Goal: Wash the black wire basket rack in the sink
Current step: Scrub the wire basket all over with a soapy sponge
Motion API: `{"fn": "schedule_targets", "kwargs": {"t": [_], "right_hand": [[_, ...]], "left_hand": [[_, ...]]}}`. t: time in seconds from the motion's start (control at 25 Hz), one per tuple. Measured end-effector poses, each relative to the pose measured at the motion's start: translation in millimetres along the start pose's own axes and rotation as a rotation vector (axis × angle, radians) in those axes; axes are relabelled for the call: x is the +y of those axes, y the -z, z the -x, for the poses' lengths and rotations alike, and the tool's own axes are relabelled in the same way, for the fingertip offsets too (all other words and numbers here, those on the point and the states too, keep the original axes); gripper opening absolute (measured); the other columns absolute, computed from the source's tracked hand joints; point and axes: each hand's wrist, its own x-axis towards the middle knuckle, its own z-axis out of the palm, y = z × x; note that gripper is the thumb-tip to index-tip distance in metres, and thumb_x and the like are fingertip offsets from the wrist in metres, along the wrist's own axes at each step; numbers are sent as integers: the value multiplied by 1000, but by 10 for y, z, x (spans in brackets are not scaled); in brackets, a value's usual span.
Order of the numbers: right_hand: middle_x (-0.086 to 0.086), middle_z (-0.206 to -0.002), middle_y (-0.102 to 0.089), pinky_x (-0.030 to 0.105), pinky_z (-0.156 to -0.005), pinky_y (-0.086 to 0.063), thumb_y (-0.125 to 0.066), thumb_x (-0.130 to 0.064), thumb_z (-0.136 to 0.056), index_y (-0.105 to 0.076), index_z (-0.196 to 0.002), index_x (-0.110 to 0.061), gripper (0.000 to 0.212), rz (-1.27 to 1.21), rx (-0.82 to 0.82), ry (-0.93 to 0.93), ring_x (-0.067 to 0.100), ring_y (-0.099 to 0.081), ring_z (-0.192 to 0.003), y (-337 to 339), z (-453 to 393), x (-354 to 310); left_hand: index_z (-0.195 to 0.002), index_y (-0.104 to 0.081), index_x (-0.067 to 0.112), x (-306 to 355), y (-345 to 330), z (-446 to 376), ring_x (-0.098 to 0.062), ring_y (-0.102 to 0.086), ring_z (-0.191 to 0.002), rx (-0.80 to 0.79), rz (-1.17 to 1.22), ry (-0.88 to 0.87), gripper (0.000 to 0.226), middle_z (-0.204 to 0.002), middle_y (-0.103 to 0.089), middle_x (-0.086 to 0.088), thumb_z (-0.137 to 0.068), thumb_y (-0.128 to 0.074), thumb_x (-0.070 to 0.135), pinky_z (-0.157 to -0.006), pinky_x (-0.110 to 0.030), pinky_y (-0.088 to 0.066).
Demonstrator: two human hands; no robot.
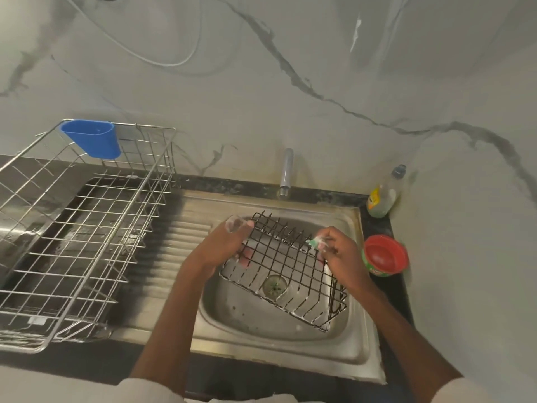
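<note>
The black wire basket rack [283, 269] lies tilted in the sink [357, 341], its long side running from far left to near right. The left hand [223, 245] grips its far left edge. The right hand [338, 251] pinches a soapy green scrubber [316, 242] against the right side.

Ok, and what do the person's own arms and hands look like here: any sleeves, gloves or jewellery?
Both forearms are bare. Pale, whitish sleeve edges show at the bottom of the picture, one on each arm. The left hand and right hand wear no gloves, and no watch, ring or bracelet is visible. White soap foam clings to the fingertips of both hands.
</note>
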Motion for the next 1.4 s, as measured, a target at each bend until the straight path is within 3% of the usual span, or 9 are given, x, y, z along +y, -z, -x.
{"fn": "schedule_targets", "kwargs": {"t": [0.12,0.28,0.36,0.52,0.68,0.8,0.96,1.2,1.4], "right_hand": [[2,-93,-73,15,-62,-51,-57,3,-99,-66,-104,-22,27,96,48,-8,-1,-66,-74,40,-3,8],[-4,-99,-70,17,-64,-43,-65,-2,-94,-68,-106,-19,21,279,355,19,14,-66,-90,-141,158,-164],[-6,-99,-66,20,-71,-43,-68,-3,-93,-71,-103,-19,19,281,284,165,13,-60,-92,-418,309,-387],[1,-112,-62,16,-80,-51,-61,14,-87,-73,-120,-13,44,328,69,424,13,-62,-92,-631,488,-541],[-1,-105,-71,8,-76,-42,-65,3,-92,-78,-110,-16,29,371,253,101,13,-68,-92,-383,406,-300],[2,-97,-74,-2,-69,-37,-69,4,-91,-81,-104,-14,25,346,232,160,10,-67,-80,-546,441,-498],[0,-92,-76,16,-76,-54,-73,7,-87,-81,-100,-13,25,327,85,386,11,-69,-80,-673,585,-646],[-4,-94,-74,13,-63,-40,-69,2,-88,-82,-93,-19,25,390,328,-106,11,-67,-83,-259,375,-177],[1,-93,-71,21,-69,-49,-71,9,-84,-77,-94,-13,24,406,128,275,14,-65,-81,-624,565,-496]], "left_hand": [[-116,-75,19,-116,-163,20,-11,-57,-67,8,404,97,22,-81,-64,4,-105,-66,35,-69,-28,-48],[-100,-73,15,-102,-530,73,-12,-51,-52,117,635,80,7,-66,-60,3,-103,-69,19,-62,-24,-50],[-102,-69,12,-36,-666,89,-14,-52,-51,173,691,13,6,-71,-65,2,-105,-65,15,-57,-26,-51],[-101,-66,13,-45,-669,125,-13,-52,-55,196,741,-6,9,-77,-61,0,-108,-59,14,-62,-31,-49],[-95,-67,16,-76,-640,219,-13,-50,-60,183,834,18,12,-87,-63,3,-105,-60,12,-64,-30,-49],[-93,-67,16,-95,-690,207,-13,-51,-57,192,859,69,14,-81,-61,0,-105,-60,13,-65,-32,-47],[-94,-68,15,-77,-742,220,-14,-50,-61,178,891,101,13,-75,-57,-1,-103,-59,14,-60,-30,-45],[-93,-65,15,-32,-757,271,-12,-45,-50,239,894,106,9,-75,-54,0,-101,-61,18,-57,-32,-43],[-90,-66,18,-42,-741,259,-12,-41,-46,295,876,124,11,-70,-50,1,-100,-61,20,-55,-31,-36]]}}
